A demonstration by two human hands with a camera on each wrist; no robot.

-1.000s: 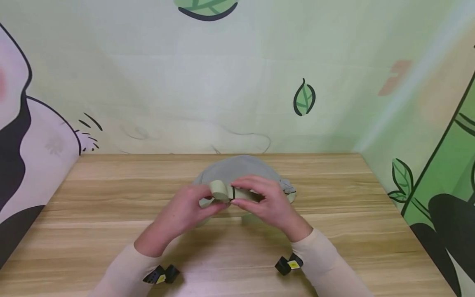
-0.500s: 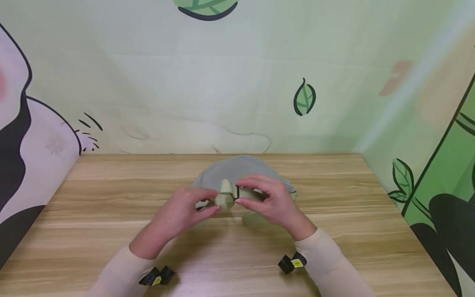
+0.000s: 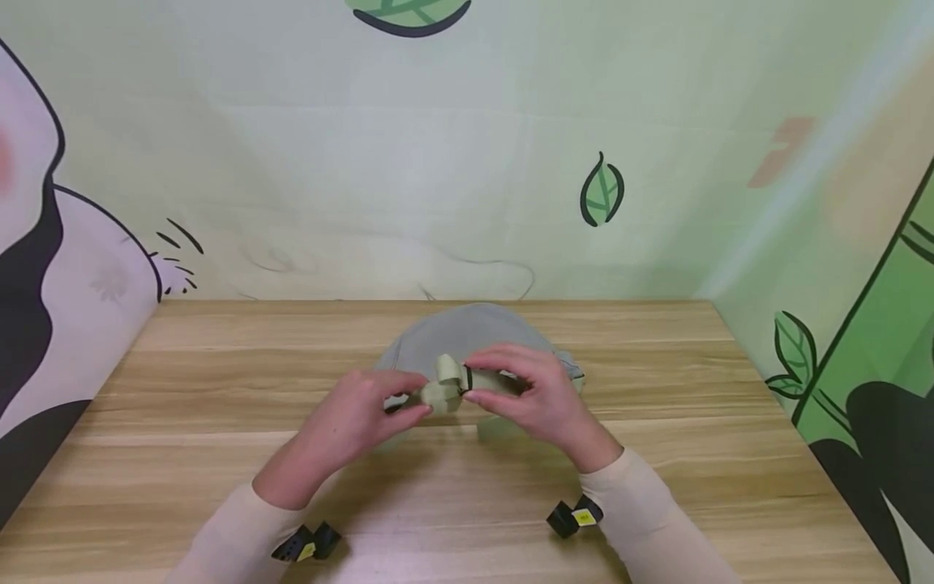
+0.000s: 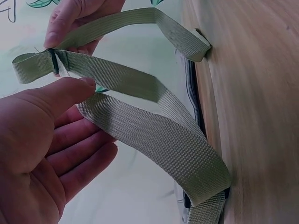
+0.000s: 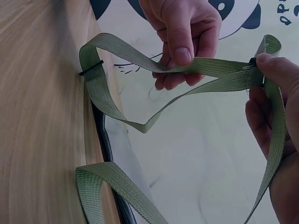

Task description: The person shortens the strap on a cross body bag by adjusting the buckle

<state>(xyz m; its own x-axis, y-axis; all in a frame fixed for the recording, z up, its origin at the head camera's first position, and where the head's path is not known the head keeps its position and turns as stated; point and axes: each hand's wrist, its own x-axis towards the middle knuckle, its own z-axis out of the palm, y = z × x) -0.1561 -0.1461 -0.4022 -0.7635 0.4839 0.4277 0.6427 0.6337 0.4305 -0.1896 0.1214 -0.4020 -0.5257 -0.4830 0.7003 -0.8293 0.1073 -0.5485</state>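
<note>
A light green webbing strap (image 3: 440,396) is stretched between my two hands, held up in front of a grey fabric bag (image 3: 467,331). My left hand (image 3: 353,414) pinches the strap between thumb and fingers; the left wrist view shows the thumb on top of the webbing (image 4: 140,133). With thumb and fingertips, my right hand (image 3: 536,397) grips the strap at a thin black slider buckle (image 5: 253,63). A short loop of webbing (image 4: 32,67) sticks out past this buckle. Further along, the strap folds down toward the bag in long loops.
The bag lies on a wood-grain table (image 3: 219,487), close to its back edge. A second black ring (image 5: 91,67) sits on the strap near the table. Behind stands a pale green wall (image 3: 467,162) printed with leaves and a panda.
My hands have drawn slightly apart, the left moving left and the right a little right. The webbing loop beside the buckle has narrowed and changed its shape.
</note>
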